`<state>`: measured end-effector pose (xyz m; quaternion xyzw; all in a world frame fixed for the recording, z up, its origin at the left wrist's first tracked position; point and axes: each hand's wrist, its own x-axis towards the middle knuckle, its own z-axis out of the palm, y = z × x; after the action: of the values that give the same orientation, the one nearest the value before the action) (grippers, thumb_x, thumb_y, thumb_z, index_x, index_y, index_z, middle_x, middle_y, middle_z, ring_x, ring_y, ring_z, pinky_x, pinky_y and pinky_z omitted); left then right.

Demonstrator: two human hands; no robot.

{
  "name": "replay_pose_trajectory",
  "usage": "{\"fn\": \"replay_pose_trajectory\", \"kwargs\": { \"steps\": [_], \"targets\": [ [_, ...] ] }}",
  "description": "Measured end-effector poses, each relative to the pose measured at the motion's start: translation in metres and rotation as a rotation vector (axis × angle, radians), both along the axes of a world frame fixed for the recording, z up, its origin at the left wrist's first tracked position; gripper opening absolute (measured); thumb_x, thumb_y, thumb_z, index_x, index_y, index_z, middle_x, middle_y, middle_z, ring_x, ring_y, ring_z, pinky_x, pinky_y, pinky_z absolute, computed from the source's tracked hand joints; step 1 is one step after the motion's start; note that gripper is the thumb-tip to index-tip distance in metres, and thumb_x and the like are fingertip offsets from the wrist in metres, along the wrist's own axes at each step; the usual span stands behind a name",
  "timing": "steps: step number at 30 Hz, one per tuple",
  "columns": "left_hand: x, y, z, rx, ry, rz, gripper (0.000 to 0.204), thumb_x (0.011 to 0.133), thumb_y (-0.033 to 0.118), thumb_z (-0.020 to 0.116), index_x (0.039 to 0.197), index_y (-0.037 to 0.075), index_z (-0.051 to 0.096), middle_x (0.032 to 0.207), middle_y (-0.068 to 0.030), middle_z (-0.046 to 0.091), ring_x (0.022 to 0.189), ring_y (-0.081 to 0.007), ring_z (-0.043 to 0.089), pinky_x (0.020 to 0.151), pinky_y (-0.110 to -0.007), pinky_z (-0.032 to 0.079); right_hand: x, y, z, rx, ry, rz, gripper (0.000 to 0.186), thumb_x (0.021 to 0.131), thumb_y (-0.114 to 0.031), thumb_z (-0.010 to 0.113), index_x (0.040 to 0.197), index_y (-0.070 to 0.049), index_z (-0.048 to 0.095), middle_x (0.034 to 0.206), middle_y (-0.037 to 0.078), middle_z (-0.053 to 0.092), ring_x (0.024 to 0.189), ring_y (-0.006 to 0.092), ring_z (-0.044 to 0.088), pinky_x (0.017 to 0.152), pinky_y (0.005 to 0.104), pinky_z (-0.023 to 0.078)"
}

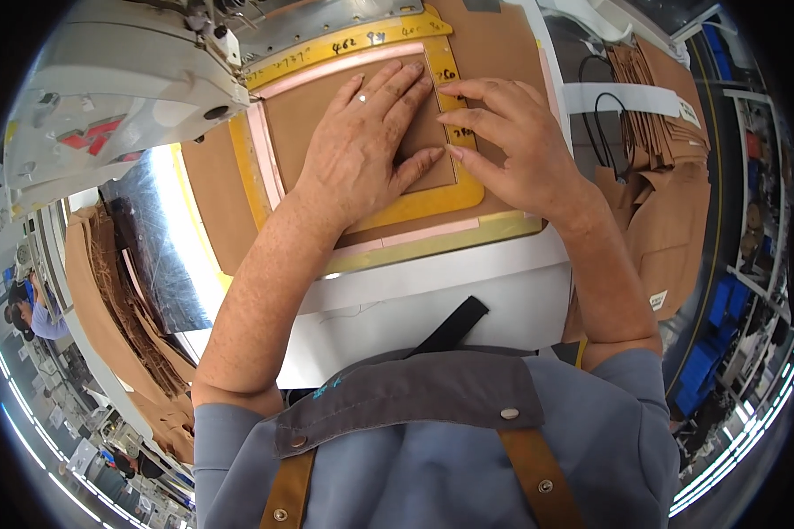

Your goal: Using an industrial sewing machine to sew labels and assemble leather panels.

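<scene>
Brown cloth [300,123] is lying inside a yellow frame [415,205] at twelve o'clock. The left hand [357,145] is resting on it, grip spread flat. The right hand [513,130], grip apart, is touching the frame's three o'clock side.

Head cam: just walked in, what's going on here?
A person has both bare hands at a yellow frame with a brown panel inside it. The left hand lies flat on the panel; the right hand has its fingertips at the frame's right-hand bar. Neither appears to be gripping anything. A pale machine stands at the upper left, and stacked brown pieces lie on both sides of the work area.
</scene>
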<state>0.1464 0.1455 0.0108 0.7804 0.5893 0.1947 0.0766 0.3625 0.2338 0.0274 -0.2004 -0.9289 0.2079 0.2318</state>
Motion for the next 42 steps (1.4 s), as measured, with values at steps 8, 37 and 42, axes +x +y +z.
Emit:
{"fn": "replay_pose_trajectory", "kwargs": {
  "steps": [8, 37, 42],
  "targets": [
    [0.003, 0.006, -0.008, 0.073, 0.013, 0.009, 0.068, 0.092, 0.04, 0.07, 0.147, 0.004, 0.053, 0.155, -0.0132, 0.051, 0.144, -0.0314, 0.046, 0.119, -0.047, 0.033, 0.022, -0.019, 0.001, -0.148, 0.041, -0.009, 0.017, 0.08, -0.01, 0.078, 0.096, -0.009, 0.071, 0.12, 0.004, 0.067, 0.107, 0.0248, 0.064, 0.097, 0.0419, 0.046],
    [0.006, 0.009, -0.009, 0.089, 0.018, 0.033, 0.065, 0.092, 0.037, 0.068, 0.144, 0.001, 0.056, 0.151, -0.0141, 0.051, 0.139, -0.0301, 0.048, 0.116, -0.045, 0.033, 0.02, -0.028, 0.0, 0.057, -0.104, 0.142, 0.017, 0.081, -0.023, 0.077, 0.091, -0.01, 0.073, 0.116, 0.003, 0.07, 0.121, 0.0232, 0.06, 0.11, 0.047, 0.044],
    [0.004, 0.01, -0.011, 0.124, 0.104, 0.071, 0.063, 0.092, 0.036, 0.067, 0.145, 0.003, 0.056, 0.152, -0.011, 0.051, 0.139, -0.0267, 0.049, 0.116, -0.043, 0.031, 0.018, -0.025, 0.003, 0.022, -0.105, 0.165, 0.016, 0.084, -0.024, 0.076, 0.091, -0.01, 0.073, 0.114, 0.003, 0.07, 0.12, 0.0228, 0.06, 0.112, 0.0481, 0.042]
  ]
}}
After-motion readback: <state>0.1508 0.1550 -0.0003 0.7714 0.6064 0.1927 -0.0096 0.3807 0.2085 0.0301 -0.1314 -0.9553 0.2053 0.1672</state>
